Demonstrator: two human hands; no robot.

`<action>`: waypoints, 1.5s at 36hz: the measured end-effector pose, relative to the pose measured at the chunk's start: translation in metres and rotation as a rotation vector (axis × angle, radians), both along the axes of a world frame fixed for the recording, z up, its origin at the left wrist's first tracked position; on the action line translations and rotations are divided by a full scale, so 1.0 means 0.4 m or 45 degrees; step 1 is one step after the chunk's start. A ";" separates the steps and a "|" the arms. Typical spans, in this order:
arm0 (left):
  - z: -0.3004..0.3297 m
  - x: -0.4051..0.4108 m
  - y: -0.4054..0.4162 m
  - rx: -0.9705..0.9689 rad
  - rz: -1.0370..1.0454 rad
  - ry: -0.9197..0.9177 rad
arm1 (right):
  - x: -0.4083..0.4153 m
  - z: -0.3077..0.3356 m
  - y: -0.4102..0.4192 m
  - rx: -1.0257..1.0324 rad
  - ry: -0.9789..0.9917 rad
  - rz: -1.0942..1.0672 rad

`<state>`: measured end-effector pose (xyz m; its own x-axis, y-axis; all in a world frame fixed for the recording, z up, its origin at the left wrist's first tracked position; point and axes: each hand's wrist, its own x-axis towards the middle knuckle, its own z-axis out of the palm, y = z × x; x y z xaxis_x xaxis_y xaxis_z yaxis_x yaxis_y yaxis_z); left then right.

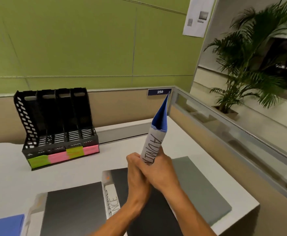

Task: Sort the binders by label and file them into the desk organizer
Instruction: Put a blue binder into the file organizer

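I observe both hands clasped round the lower spine of a blue plastic binder (159,116) with a white hand-lettered spine label, held upright above the white tabletop (88,167); the left hand (136,169) wraps it from the left, the right hand (158,169) from the right, fingers curled tight. The label appears to read "ADMIN", partly covered by the fingers. I judge the step in hand to be label reading, ahead of filing. The black perforated plastic desk organizer (57,126), four slots with green and pink sticky tags along its base, stands well apart to the left; no binder shows in its slots. Two black binders (74,205), one grey folder (199,189) and another blue folder (5,225) lie flat below. The next move calls for matching the tag, which is illegible to me, and carrying the binder leftward, spine outward, into that slot.
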<state>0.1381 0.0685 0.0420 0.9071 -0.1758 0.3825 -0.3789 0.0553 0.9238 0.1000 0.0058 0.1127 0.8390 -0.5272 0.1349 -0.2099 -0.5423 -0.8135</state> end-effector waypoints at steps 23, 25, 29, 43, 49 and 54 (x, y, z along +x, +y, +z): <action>-0.050 0.196 0.268 0.324 -0.193 -0.460 | 0.154 -0.011 0.194 0.175 -0.376 0.003; -0.054 0.213 0.275 0.315 -0.180 -0.463 | 0.164 -0.014 0.209 0.155 -0.402 -0.012; -0.073 0.251 0.278 0.347 -0.175 -0.538 | 0.178 -0.019 0.215 0.102 -0.401 -0.061; -0.142 0.598 0.376 0.654 0.096 -0.234 | 0.239 -0.040 0.116 0.110 -0.439 -0.149; -0.168 0.758 0.446 0.947 0.362 -0.042 | 0.344 0.004 0.122 0.131 -0.445 0.001; -0.171 0.824 0.446 1.304 0.315 0.028 | 0.444 0.046 0.138 0.096 -0.460 0.087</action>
